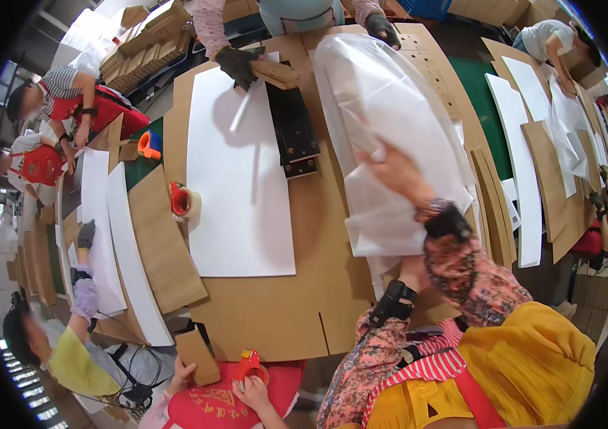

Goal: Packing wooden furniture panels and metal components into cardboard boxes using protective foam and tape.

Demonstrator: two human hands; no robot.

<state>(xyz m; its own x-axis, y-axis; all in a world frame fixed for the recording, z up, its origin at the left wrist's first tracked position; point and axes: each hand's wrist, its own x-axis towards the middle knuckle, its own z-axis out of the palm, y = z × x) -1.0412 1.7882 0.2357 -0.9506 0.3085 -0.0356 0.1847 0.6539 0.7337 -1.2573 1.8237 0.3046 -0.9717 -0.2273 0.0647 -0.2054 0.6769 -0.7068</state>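
A large white, semi-transparent packing film [397,107] lies wrinkled over something on the right side of the cardboard-topped table. My right hand [394,171] is on its upper surface, closed on a fold, somewhat blurred. My left hand [412,273] reaches under the film's near edge, and its fingers are hidden. Across the table, a co-worker's dark-gloved hand [238,66] holds a brown cardboard piece [275,74]. That person's other gloved hand [382,31] is at the film's far edge. A white panel [239,214] lies left of the film, beside black flat parts [293,136].
A red tape dispenser [184,201] stands at the white panel's left edge. Bottom left, a co-worker in a red apron holds another dispenser [250,368] and a cardboard piece [198,356]. Narrow cardboard strips [493,207] lie right of the film. Other people work at tables on both sides.
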